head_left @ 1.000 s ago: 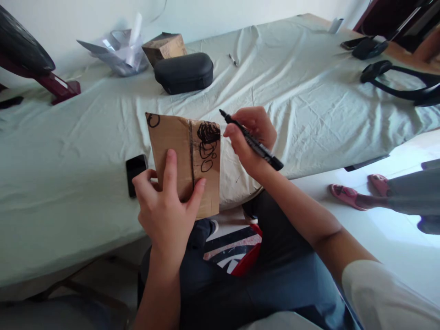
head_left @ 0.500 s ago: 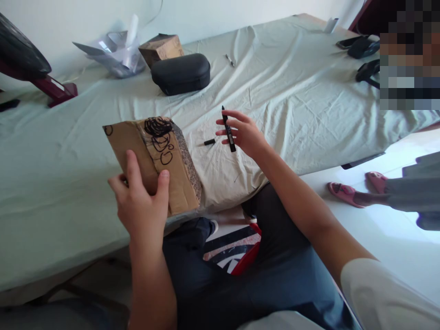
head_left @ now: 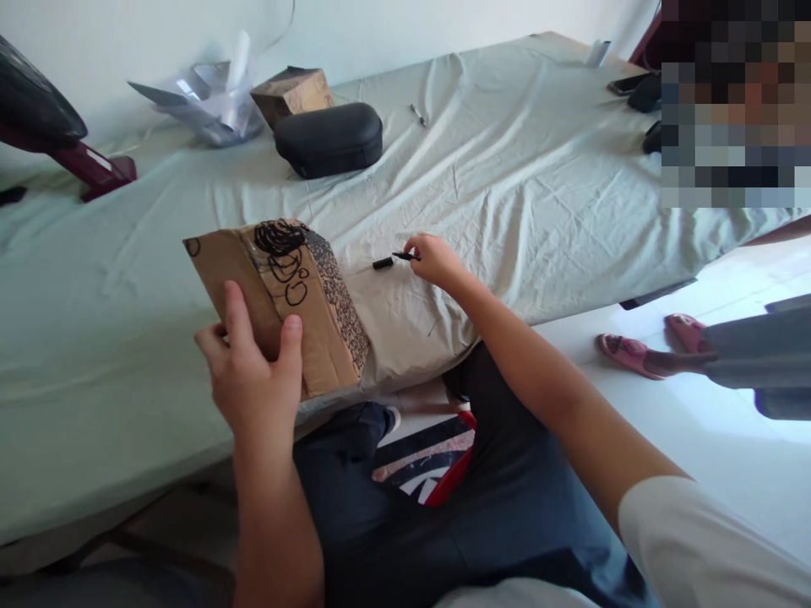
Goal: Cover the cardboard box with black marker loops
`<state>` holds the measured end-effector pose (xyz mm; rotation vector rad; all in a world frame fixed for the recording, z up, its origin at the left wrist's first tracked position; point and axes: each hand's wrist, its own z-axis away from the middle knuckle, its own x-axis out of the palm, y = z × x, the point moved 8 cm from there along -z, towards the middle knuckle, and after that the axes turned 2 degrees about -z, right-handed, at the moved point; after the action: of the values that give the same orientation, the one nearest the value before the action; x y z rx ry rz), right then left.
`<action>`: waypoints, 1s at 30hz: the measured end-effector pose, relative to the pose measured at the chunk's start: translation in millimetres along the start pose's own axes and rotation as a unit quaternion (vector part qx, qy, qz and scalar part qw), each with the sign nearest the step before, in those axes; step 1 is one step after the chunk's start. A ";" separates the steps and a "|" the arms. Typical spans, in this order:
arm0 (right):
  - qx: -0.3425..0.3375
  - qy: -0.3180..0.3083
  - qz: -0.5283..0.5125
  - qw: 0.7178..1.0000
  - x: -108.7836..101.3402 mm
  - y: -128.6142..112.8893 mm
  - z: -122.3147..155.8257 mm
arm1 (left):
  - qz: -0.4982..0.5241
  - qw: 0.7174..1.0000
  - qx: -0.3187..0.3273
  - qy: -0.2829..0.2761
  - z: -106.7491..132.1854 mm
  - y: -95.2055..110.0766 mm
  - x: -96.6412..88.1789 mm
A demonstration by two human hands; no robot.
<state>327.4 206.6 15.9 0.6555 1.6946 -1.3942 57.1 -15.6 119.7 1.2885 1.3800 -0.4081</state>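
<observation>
Left-hand (head_left: 257, 380) fingers gripping a cardboard box (head_left: 329, 350) at the surface's (head_left: 538, 169) near edge, thumb and forefinger spread over its tan face, black scribbles (head_left: 279, 238) and loops there, speckled side, right-hand (head_left: 437, 260) fingers pinching a black marker (head_left: 400, 255), small cap (head_left: 383, 263) beside it, wrinkled cloth (head_left: 418, 194), smooth case (head_left: 329, 139), clear tub (head_left: 221, 127) holding rolled paper (head_left: 237, 61).

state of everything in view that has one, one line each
Cardboard box: scribbled in black, left hand on it
Marker: uncapped, in right hand
Marker cap: off, lying on the tablecloth
Black case: closed
Clear container: things in it
Tablecloth: wrinkled
</observation>
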 end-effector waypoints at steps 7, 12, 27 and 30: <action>-0.012 -0.048 0.031 0.998 10.9 -2.4 -2.6 | -0.004 1.000 0.004 -0.006 0.0 0.7 1.4; -0.021 -0.035 0.040 0.998 20.4 -10.5 -2.0 | -0.002 1.000 0.004 0.006 -1.2 -3.8 3.5; -0.094 -0.015 0.132 0.987 65.1 -49.8 6.0 | 0.000 1.000 0.008 0.008 -1.5 -3.4 3.1; -0.099 -0.011 0.136 0.986 69.7 -56.3 4.9 | 0.000 1.000 0.005 0.008 -2.1 -5.5 4.2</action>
<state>246.7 180.4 -13.4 0.7248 1.6322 -1.0241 52.6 -13.9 114.5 1.3029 1.3925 -0.4066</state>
